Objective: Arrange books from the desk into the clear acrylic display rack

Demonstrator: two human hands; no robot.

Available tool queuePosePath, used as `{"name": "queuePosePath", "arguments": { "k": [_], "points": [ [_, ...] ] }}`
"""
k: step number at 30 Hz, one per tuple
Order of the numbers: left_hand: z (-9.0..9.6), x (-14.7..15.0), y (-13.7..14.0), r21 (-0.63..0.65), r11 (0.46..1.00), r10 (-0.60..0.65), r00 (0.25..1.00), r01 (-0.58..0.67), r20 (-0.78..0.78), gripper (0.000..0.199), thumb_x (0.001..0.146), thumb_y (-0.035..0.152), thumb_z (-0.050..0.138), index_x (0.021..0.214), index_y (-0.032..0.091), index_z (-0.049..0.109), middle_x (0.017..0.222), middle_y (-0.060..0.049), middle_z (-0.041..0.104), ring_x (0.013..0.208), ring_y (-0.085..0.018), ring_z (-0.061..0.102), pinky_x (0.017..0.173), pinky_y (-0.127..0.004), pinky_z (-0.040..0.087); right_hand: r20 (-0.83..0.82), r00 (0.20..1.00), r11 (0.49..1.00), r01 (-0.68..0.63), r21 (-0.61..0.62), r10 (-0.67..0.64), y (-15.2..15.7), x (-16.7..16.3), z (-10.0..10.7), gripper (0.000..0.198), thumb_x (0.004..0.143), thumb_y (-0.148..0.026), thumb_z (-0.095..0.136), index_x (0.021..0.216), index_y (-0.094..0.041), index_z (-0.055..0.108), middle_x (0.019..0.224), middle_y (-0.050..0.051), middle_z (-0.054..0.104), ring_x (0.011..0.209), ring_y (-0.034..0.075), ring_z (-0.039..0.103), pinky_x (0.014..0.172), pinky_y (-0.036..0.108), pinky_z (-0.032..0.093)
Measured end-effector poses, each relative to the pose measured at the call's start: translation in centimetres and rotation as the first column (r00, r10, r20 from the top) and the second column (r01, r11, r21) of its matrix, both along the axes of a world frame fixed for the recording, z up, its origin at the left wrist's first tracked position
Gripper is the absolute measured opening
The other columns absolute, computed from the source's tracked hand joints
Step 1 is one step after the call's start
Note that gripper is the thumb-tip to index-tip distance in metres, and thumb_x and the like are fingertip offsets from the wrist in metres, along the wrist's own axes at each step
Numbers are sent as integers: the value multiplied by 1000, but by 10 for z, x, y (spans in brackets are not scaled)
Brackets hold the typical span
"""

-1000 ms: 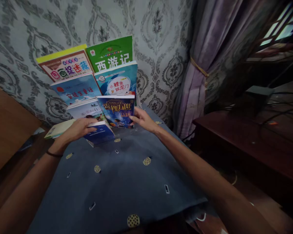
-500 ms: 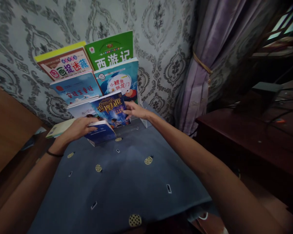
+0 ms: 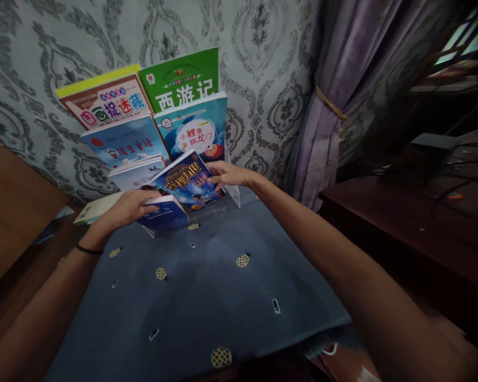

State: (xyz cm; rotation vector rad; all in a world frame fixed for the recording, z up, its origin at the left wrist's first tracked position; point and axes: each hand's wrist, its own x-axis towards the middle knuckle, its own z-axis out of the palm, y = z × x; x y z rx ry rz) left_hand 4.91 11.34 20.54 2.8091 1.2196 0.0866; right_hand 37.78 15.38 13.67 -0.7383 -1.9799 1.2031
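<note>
My right hand [image 3: 231, 175] grips the right edge of a dark blue book with gold lettering [image 3: 191, 183], which leans tilted in the front part of a clear stand [image 3: 235, 197]. My left hand [image 3: 132, 206] is closed on the top left of a small blue book [image 3: 165, 216] standing at the front left. Behind it is a pale blue-white book [image 3: 137, 174], partly covered. Further back rise a light blue book [image 3: 123, 140], a teal book [image 3: 194, 127], a green book [image 3: 181, 79] and a brown-bordered book with a yellow top edge [image 3: 107, 98].
The stand is on a table with a blue pineapple-print cloth [image 3: 207, 286], against a patterned wall [image 3: 262, 63]. A pale yellow book [image 3: 97, 208] lies at the left edge. A tied purple curtain [image 3: 322, 122] and a dark red desk with cables [image 3: 382, 207] are on the right.
My right hand has moved slightly right with the dark blue book, which now tilts more, uncovering more of the pale book behind. My left hand and the small blue book have hardly moved.
</note>
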Motion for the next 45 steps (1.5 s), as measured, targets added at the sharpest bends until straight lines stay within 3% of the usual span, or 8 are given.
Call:
{"name": "queuePosePath", "arguments": {
  "k": [9, 14, 27, 36, 39, 41, 45],
  "points": [
    [6, 6, -7, -14, 1000, 19, 1000, -19, -4, 27, 87, 40, 55, 104, 25, 71, 106, -5, 75, 97, -25, 67, 83, -34, 45, -11, 1000, 999, 2, -49, -2, 2, -19, -33, 35, 82, -15, 66, 116, -19, 61, 99, 3, 70, 80, 15, 67, 56, 19, 59],
    [2, 2, -3, 5, 999, 45, 999, -45, -10, 28, 86, 40, 56, 105, 25, 71, 106, -4, 75, 98, -25, 67, 84, -33, 46, -89, 996, 999, 19, -42, -23, 2, -22, -43, 38, 80, -15, 66, 118, -19, 60, 100, 3, 69, 84, 15, 66, 58, 20, 60],
    [4, -5, 5, -113, 992, -35, 994, 46, 101, 32, 89, 45, 54, 103, 22, 70, 105, -5, 73, 98, -23, 65, 86, -32, 48, -251, 950, 981, 163, -106, -185, -17, -21, -53, 31, 83, -22, 66, 114, -20, 61, 113, 5, 67, 102, 18, 64, 77, 29, 62],
    [0, -6, 8, -84, 996, 10, 996, -2, 91, 32, 88, 45, 55, 105, 23, 70, 104, -4, 75, 94, -23, 67, 82, -32, 48, -281, 950, 989, 113, -98, -137, -9, -68, -64, 32, 83, -24, 65, 114, -20, 56, 115, 4, 64, 104, 18, 63, 77, 28, 61],
    [-1, -5, 7, -34, 999, 20, 997, -18, 71, 31, 87, 43, 56, 107, 23, 69, 106, -5, 74, 96, -24, 66, 84, -34, 47, -182, 960, 977, 210, -48, -215, -18, -86, -68, 29, 90, -19, 55, 119, -20, 53, 115, 5, 64, 104, 19, 63, 80, 31, 60],
    [-3, -6, 6, -6, 1000, 17, 998, -17, 58, 29, 88, 41, 55, 107, 23, 69, 106, -5, 74, 96, -24, 66, 85, -35, 46, -3, 944, 942, 330, 67, -330, -27, -92, -63, 26, 94, -19, 52, 120, -20, 53, 113, 7, 65, 104, 21, 63, 85, 34, 57],
    [-10, -6, 4, 46, 999, 10, 998, -13, 64, 27, 91, 38, 52, 107, 22, 67, 109, -6, 72, 98, -24, 64, 87, -35, 45, 369, 722, 809, 491, 323, -585, -47, -95, -42, 20, 96, -26, 58, 115, -20, 58, 112, 12, 67, 105, 28, 65, 91, 39, 51]
  ]
}}
